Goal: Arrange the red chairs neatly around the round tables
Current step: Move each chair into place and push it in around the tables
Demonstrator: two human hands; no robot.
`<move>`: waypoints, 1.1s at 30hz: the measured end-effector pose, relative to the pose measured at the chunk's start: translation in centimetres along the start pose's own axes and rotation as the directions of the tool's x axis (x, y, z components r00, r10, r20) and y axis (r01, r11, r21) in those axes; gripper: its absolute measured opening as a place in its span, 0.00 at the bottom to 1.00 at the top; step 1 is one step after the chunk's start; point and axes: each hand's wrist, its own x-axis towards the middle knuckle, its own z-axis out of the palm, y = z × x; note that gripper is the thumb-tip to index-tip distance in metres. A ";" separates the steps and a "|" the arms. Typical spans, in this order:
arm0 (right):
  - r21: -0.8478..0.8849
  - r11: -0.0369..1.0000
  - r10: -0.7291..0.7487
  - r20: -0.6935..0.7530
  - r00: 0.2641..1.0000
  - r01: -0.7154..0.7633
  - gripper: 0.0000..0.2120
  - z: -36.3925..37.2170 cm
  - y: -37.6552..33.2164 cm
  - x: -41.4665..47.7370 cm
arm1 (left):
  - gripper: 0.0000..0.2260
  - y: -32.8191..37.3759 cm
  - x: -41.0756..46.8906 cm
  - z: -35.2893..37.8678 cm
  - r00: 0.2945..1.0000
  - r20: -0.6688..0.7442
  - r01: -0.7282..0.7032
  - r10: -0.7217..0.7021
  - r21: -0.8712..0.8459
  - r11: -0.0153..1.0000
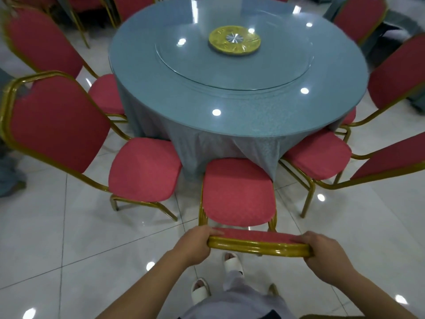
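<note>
A red chair [239, 192] with a gold frame stands right in front of me, its seat pointing at the round table [230, 107] with a blue-grey cloth. My left hand [195, 244] grips the left end of its backrest top rail. My right hand [322, 249] grips the right end. Another red chair [142, 169] stands to the left and one [319, 155] to the right, both seats close to the tablecloth. More red chairs ring the table at the far left [41, 40] and far right [400, 72].
A glass turntable [287, 72] with a yellow centre disc [234, 40] lies on the table. The floor is glossy white tile [69, 238]. My feet in white slippers [233, 261] are below the chair back. Another clothed table edge [7, 176] shows at the left.
</note>
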 end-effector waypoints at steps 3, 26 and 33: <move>0.024 1.000 0.012 -0.031 0.999 -0.012 0.26 1.1 -0.3 -1.9 | 0.29 -0.5 -1.2 0.7 0.999 0.001 -0.046 0.046 0.004 0.999; 0.147 0.988 0.049 -0.054 0.997 -0.041 0.22 4.0 -1.0 -5.1 | 0.27 -1.7 -3.6 1.6 0.997 -0.063 -0.035 0.036 0.008 0.999; 0.082 0.995 0.060 -0.054 0.997 -0.056 0.16 -1.0 1.3 2.2 | 0.24 2.4 2.7 -1.3 0.998 -0.064 -0.010 0.013 0.035 0.999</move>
